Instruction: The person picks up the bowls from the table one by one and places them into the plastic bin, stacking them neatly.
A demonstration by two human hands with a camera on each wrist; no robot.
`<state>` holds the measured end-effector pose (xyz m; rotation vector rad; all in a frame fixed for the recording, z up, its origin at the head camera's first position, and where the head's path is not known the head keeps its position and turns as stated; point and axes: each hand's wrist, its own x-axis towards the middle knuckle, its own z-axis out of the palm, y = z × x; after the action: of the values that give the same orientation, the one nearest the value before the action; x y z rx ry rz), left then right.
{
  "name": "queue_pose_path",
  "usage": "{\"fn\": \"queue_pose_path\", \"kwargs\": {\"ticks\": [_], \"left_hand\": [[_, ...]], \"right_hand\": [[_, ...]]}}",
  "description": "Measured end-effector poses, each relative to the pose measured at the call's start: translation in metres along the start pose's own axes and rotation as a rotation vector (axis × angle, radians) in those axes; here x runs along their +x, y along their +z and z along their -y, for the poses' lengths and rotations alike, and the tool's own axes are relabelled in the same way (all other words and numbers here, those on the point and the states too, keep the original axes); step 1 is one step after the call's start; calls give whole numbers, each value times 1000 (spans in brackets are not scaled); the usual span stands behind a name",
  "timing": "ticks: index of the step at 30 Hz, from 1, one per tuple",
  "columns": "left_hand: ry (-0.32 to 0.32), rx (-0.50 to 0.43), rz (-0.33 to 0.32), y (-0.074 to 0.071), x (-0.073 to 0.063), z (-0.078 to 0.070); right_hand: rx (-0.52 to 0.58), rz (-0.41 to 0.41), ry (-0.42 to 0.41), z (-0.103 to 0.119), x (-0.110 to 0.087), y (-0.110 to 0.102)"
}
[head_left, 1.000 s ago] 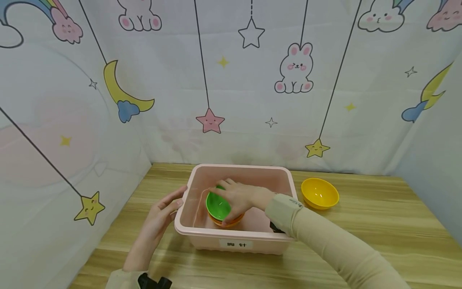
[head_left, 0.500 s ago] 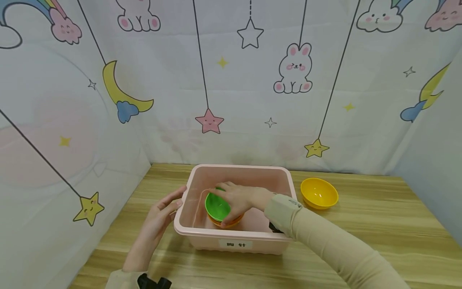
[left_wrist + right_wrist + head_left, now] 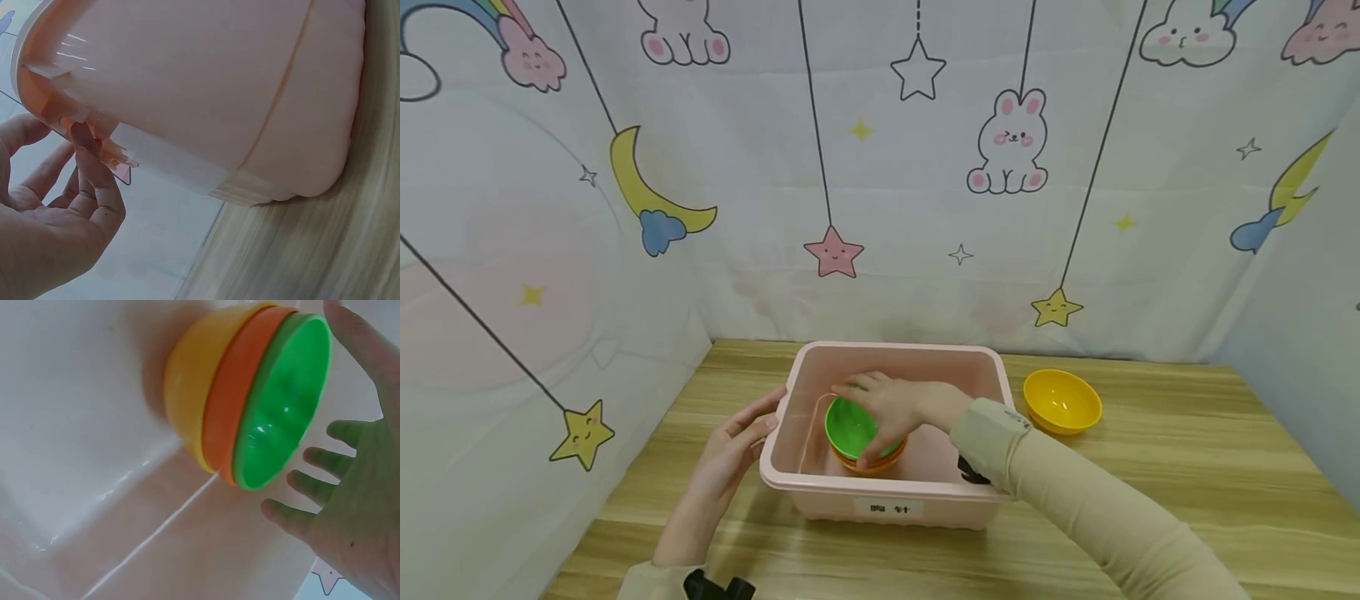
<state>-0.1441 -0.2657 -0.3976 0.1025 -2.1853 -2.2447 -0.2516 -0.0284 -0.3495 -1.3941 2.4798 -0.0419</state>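
In the head view, a stack of nested bowls stands inside a pink plastic storage bin (image 3: 895, 490), toward its left side. The green bowl (image 3: 284, 403) is innermost, with an orange bowl (image 3: 232, 394) round it and a yellow bowl (image 3: 194, 381) outermost. My right hand (image 3: 898, 408) reaches over the stack from the right. Its fingers are spread around the green bowl's mouth, with a visible gap between several fingertips and the rim in the right wrist view. At the bin's left end my left hand (image 3: 69, 212) holds the lip, its thumb bent up under the rim.
Another yellow bowl (image 3: 1063, 402) sits on the wood-grain table (image 3: 1195, 450), right of the bin. A white label (image 3: 889, 507) is on the bin's front. Printed cloth walls (image 3: 910, 183) enclose the table at the back and both sides.
The right hand's fingers have lifted and spread slightly over the green bowl. The left hand stays at the bin's rim, and the bin and bowls remain in place.
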Motion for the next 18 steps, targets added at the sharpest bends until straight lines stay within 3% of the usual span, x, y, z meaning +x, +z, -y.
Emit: {"fn": "queue_pose_path", "kwargs": {"ticks": [8, 18], "left_hand": [[-5, 3, 4, -1, -1, 0], [-7, -5, 5, 0, 0, -1]], "right_hand": [[63, 14, 18, 1, -5, -11], [155, -34, 29, 4, -18, -32]]}}
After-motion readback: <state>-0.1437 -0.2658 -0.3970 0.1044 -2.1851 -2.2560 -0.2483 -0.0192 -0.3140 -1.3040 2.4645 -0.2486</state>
